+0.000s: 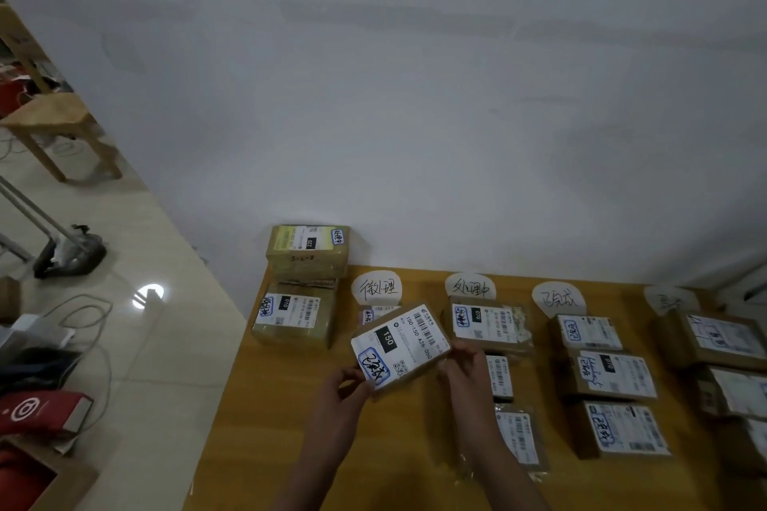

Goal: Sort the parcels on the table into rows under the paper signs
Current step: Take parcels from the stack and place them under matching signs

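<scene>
I hold a flat brown parcel (400,346) up over the wooden surface (290,427), label toward me. My left hand (346,388) has its fingers (362,377) closed on the near left corner, and my right hand (465,361) pinches the right edge. The parcel sits tilted: its long axis runs from low on my left to high on my right, and the label's printed lines run along that slant, with a black "150" box near the middle and a blue-ringed handwritten mark at the low left corner. It hangs in front of the first round paper sign (377,287), partly covering a small parcel (373,314) that lies under it. Further right, rows of parcels lie below the second sign (470,286) and the third sign (559,298). Two boxes (301,290) sit at the surface's far left corner.
</scene>
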